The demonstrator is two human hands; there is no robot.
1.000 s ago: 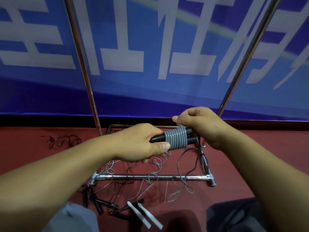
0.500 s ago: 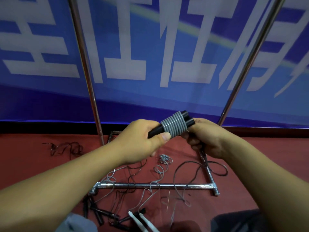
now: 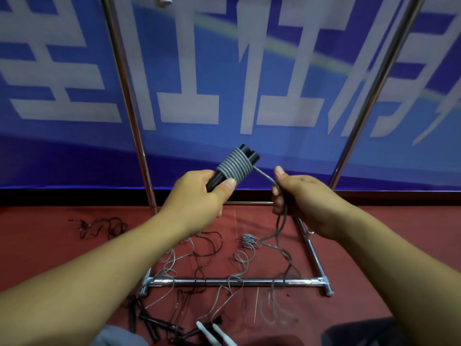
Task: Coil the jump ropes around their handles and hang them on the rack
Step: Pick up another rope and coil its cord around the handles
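Observation:
My left hand (image 3: 199, 201) grips a pair of black jump rope handles (image 3: 245, 154) held side by side and tilted up to the right. Several turns of grey rope (image 3: 233, 167) are wound tightly round them. My right hand (image 3: 304, 199) holds the free grey rope (image 3: 264, 176) a short way right of the coil, and the rope runs down through its fingers to loose loops (image 3: 249, 242) on the red floor. The chrome rack (image 3: 224, 282) stands in front of me, its two uprights (image 3: 129, 96) rising out of frame.
More ropes lie tangled over the rack's base bar: black handles (image 3: 147, 318) at lower left, white handles (image 3: 214, 333) at the bottom centre, a dark rope (image 3: 99, 227) on the floor to the left. A blue banner wall (image 3: 249, 71) stands right behind the rack.
My right hand has come off the coil and pulled the rope out to the right and down. The handles are raised and tilted up more steeply.

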